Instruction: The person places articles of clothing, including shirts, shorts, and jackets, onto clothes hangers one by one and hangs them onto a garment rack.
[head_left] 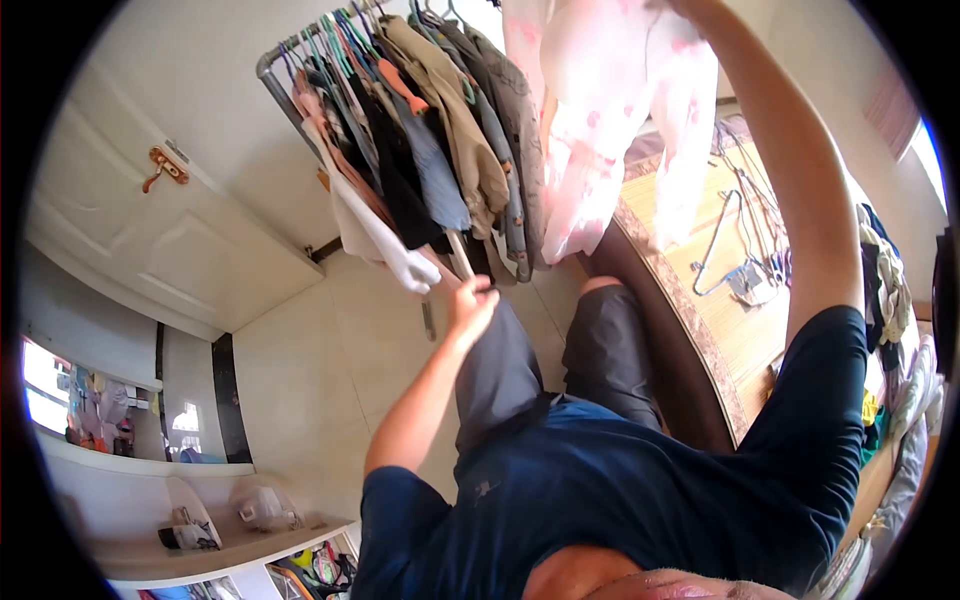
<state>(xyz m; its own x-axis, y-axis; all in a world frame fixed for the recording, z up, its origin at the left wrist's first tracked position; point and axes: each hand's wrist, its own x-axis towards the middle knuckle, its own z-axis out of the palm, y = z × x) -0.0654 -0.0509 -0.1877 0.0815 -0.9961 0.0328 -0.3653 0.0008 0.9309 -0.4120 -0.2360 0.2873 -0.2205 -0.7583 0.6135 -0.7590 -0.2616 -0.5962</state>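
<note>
My left hand (472,308) is closed around a pale, slim stick (459,254), whose upper end disappears among the hanging clothes. A white sleeve (408,268) dangles just beside that hand. High up, my right hand (672,5) reaches to the top edge of the picture, where its fingers are mostly cut off. It grips the upper part of a sheer white garment with pink spots (600,110), which hangs down in front of the bed. Left of this garment, a clothes rack (270,66) carries several shirts and jackets, among them a beige jacket (445,105).
Wire hangers (722,250) lie on the bed mat (690,235) at the right. Piled clothes (890,290) are at the far right. A white door (150,225) stands at the left, above shelves (130,480) holding various items. Tiled floor (340,350) extends below the rack.
</note>
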